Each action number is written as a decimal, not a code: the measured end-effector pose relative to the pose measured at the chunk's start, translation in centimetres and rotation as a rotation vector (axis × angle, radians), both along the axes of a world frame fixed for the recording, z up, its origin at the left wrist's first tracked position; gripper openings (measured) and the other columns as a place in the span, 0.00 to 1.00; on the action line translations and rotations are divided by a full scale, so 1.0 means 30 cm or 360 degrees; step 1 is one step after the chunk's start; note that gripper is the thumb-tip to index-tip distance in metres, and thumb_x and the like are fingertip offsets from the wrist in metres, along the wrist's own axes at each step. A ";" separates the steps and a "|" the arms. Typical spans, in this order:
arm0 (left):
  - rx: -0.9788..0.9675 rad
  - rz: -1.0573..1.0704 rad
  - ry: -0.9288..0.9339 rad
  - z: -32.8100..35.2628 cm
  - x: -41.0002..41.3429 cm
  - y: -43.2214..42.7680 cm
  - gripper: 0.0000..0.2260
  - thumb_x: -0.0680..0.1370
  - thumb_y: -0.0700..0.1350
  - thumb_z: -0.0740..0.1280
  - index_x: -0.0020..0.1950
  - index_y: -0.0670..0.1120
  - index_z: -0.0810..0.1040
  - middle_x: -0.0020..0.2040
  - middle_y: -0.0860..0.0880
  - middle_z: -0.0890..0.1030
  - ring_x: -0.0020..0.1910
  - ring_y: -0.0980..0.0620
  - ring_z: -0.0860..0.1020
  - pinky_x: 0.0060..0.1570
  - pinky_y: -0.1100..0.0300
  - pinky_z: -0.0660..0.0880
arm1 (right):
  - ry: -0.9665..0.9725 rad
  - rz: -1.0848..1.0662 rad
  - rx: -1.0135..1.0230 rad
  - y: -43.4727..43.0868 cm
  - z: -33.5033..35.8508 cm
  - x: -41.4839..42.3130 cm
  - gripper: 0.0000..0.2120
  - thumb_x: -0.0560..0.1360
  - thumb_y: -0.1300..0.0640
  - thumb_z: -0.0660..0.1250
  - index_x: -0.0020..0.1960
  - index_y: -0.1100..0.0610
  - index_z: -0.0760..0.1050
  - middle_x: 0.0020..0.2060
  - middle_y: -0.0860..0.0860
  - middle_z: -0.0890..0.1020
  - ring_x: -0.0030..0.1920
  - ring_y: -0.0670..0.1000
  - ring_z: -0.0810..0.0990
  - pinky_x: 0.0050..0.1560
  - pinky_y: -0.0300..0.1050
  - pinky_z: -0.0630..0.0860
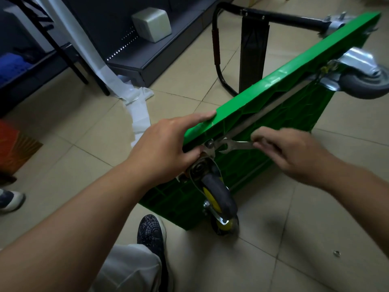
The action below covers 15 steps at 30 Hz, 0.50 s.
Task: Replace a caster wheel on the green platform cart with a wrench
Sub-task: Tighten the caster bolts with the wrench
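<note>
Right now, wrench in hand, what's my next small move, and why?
Probably slide the wrench left onto the nut above the caster wheel: its open end looks just short of it, while your left hand holds the green cart.

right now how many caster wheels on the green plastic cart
4: a black yellow-hubbed wheel by the left hand, another wheel below it near the floor, a grey wheel far right, a mostly hidden caster at the top corner.
</note>
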<state>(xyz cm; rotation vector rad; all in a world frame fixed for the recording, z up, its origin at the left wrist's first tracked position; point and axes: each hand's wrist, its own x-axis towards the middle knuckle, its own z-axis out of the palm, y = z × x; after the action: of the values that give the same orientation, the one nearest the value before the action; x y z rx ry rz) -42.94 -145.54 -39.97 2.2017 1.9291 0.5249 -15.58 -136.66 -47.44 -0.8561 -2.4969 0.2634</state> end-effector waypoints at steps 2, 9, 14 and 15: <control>-0.0006 -0.0015 -0.0013 0.001 0.000 -0.002 0.30 0.76 0.50 0.73 0.75 0.68 0.70 0.56 0.58 0.84 0.37 0.66 0.74 0.38 0.68 0.67 | -0.0025 0.0133 0.0224 0.019 0.087 -0.018 0.12 0.82 0.47 0.57 0.53 0.51 0.75 0.34 0.47 0.75 0.31 0.55 0.72 0.31 0.47 0.70; 0.0030 -0.0004 0.0004 0.007 0.006 -0.001 0.30 0.75 0.48 0.73 0.75 0.67 0.71 0.43 0.66 0.77 0.36 0.71 0.73 0.35 0.73 0.63 | -0.0180 0.0192 0.0504 0.067 0.147 -0.092 0.13 0.81 0.47 0.58 0.50 0.52 0.77 0.36 0.50 0.81 0.31 0.58 0.75 0.33 0.51 0.74; 0.0019 0.0010 0.0032 0.010 0.007 -0.002 0.30 0.76 0.49 0.74 0.75 0.67 0.71 0.37 0.68 0.71 0.35 0.73 0.71 0.33 0.74 0.62 | -0.0115 0.0170 0.0494 0.097 0.114 -0.066 0.12 0.81 0.48 0.60 0.50 0.54 0.78 0.38 0.52 0.82 0.34 0.56 0.76 0.38 0.52 0.74; 0.0009 0.0017 0.0039 0.011 0.008 -0.003 0.30 0.76 0.50 0.74 0.75 0.68 0.70 0.39 0.68 0.73 0.35 0.71 0.72 0.33 0.72 0.62 | -0.0109 0.0170 0.0505 0.103 0.119 -0.065 0.12 0.81 0.48 0.60 0.50 0.55 0.79 0.38 0.52 0.82 0.34 0.56 0.77 0.39 0.52 0.74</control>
<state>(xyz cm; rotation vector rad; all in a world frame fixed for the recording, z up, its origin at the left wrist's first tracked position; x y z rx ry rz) -42.71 -145.64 -39.63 2.2129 1.9549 0.5077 -17.52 -133.58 -43.87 -0.6122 -2.5574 -0.1284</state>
